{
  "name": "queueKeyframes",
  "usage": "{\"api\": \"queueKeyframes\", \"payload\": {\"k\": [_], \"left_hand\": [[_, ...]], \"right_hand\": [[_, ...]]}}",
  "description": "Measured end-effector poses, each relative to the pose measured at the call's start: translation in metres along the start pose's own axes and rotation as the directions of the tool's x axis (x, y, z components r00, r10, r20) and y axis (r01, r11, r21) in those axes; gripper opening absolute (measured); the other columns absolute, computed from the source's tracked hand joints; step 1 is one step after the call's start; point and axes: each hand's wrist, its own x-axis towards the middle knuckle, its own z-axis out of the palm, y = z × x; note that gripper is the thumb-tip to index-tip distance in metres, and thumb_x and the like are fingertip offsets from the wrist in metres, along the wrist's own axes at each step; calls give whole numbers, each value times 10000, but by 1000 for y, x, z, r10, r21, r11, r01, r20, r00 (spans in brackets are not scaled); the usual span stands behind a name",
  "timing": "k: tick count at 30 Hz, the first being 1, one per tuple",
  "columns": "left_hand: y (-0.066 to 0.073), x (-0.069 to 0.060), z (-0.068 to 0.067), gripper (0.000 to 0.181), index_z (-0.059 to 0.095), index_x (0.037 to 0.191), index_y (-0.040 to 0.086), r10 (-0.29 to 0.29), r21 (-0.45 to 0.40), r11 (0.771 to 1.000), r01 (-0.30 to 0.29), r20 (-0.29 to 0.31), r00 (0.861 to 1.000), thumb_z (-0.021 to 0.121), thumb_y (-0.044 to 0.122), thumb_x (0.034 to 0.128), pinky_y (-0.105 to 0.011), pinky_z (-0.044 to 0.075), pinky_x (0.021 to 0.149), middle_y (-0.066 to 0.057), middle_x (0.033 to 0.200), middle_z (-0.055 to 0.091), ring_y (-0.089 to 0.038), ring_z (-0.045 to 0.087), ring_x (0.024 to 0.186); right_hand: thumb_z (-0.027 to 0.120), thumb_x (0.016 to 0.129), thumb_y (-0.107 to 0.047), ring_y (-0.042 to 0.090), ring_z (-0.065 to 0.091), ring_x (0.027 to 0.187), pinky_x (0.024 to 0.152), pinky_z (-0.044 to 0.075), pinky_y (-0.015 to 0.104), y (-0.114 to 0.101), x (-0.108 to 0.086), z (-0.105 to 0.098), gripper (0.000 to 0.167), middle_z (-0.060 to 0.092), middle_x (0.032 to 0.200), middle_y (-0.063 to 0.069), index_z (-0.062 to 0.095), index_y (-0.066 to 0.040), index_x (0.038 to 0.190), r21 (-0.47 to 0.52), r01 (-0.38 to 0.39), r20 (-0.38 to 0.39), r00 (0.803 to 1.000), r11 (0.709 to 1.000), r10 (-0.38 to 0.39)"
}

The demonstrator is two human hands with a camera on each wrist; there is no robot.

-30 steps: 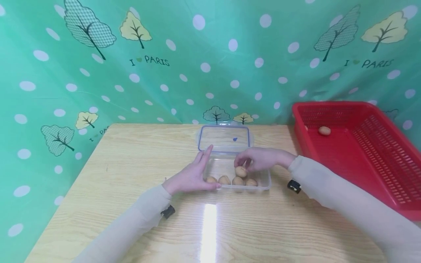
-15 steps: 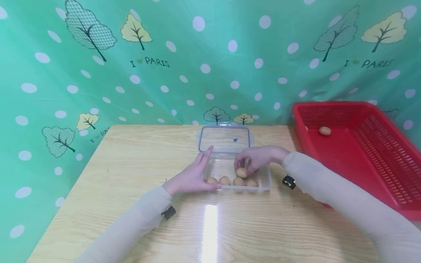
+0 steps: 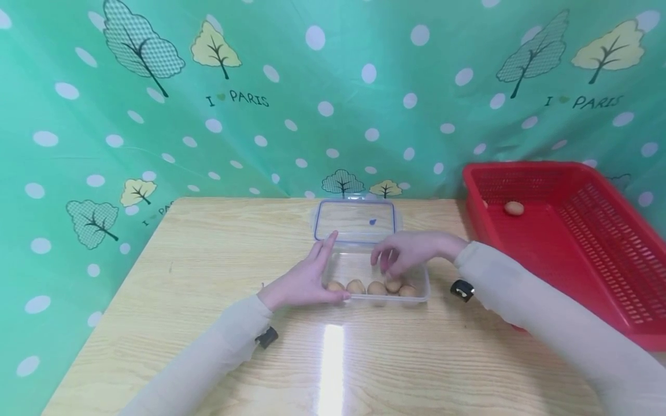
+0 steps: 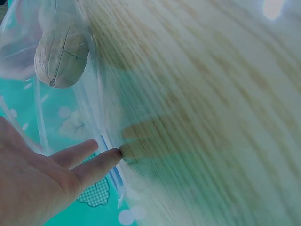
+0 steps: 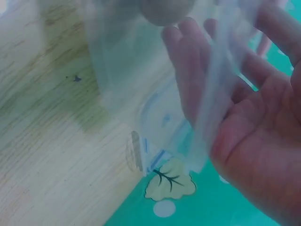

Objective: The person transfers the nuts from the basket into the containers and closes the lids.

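A clear plastic container [image 3: 385, 298] has several walnuts [image 3: 376, 288] along its front side. My left hand [image 3: 307, 280] rests at its left end, thumb on the front rim and fingers extended; in the left wrist view the hand [image 4: 37, 183] has spread fingers, with a walnut [image 4: 61, 56] behind the clear wall. Inside the container, my right hand [image 3: 408, 251] is just above a walnut [image 3: 393, 285]. In the right wrist view, that hand's [image 5: 263, 117] fingers are loosely bent beneath a walnut [image 5: 167, 9], seen through the wall, without gripping it.
Behind the container lies its clear lid [image 3: 355, 221] with a blue seal. A red basket [image 3: 484, 225] stands at the right, holding a walnut [image 3: 514, 208] and another mostly hidden by its left wall. The patterned green cloth [image 3: 291, 69] hangs behind the table [image 3: 224, 260].
The walnut pinched by my right hand has gone down among the front ones and been let go. One front walnut now sits farther right. My left hand has stayed in place.
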Motion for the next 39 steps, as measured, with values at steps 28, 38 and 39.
{"api": "queueKeyframes", "payload": {"k": [28,38,39], "left_hand": [[0,0,-1,1256,-132,1544,225,25,-5,1000,-25,-6,1000,764,565,731,-442,470,956,-180,1519,191,-334,510,1179],[-1,0,1,1255,-134,1542,248,14,-10,1000,-14,-11,1000,764,570,726,-410,503,912,-177,1511,211,-291,573,1064],[-1,0,1,1255,-136,1541,251,13,-7,1000,-13,-12,1000,763,572,727,-406,504,910,-176,1511,212,-287,578,1053]], "right_hand": [[656,914,-121,215,610,1031,880,525,344,-3,-54,-29,332,652,1106,31,601,-54,1235,92,136,-291,951,986,-104],[634,939,-152,218,617,1034,864,531,321,-12,-91,-50,332,645,1143,64,599,-33,1247,82,87,-426,904,993,-44],[634,940,-155,217,616,1036,863,532,325,-13,-95,-52,331,645,1141,62,599,-41,1249,86,69,-435,900,994,-25]]}}
